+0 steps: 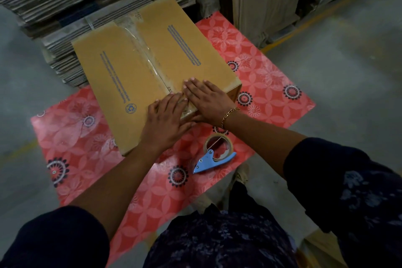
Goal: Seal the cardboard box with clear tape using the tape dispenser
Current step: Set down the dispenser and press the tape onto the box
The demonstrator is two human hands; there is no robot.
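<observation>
At six o'clock of the cardboard box (150,67), left hand (166,121) and right hand (207,101) – fingers flat, loosely spread – press clear tape (148,56) already along the seam (tape dispenser (214,155) set aside) – sealing looks nearly finished.

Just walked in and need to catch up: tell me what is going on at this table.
A person is sealing a cardboard box on a table with a red flowered cover. Clear tape already runs along the box's centre seam. Both hands lie flat, palms down, at the near end of that seam: the left hand and right hand press the tape down over the edge. The blue tape dispenser lies on the table beside the box, not held by either hand.
</observation>
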